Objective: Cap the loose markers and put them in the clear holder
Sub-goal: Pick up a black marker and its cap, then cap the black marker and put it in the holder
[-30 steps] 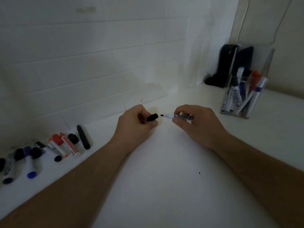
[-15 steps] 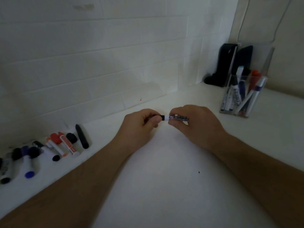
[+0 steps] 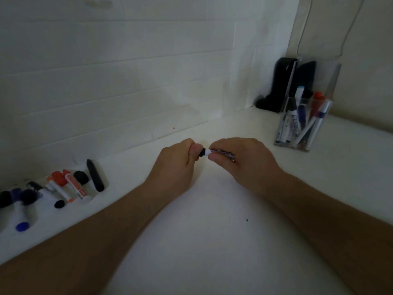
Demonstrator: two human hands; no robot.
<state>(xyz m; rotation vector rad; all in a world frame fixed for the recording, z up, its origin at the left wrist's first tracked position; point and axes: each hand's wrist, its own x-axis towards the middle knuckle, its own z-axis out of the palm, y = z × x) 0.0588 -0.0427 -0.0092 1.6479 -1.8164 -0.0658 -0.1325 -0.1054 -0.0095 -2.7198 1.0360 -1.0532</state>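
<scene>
The left hand (image 3: 178, 160) pinches a black cap (image 3: 202, 152) between thumb and fingers; the right hand (image 3: 240, 158) has its fingers clamped on the white barrel of a marker (image 3: 221, 153), held level. The cap sits on the marker's left end, and the two hands nearly meet over the middle of the white counter (image 3: 212, 241). Whether the cap is fully seated cannot be told. Far right, the clear holder (image 3: 302, 124) stands on the counter with several capped markers leaning inside it; a black object (image 3: 282, 86) stands just behind it in the corner. At the left, along the tiled wall (image 3: 127, 71), lie loose markers (image 3: 72, 186) and loose caps (image 3: 80, 177), red, orange, black, blue and purple.
</scene>
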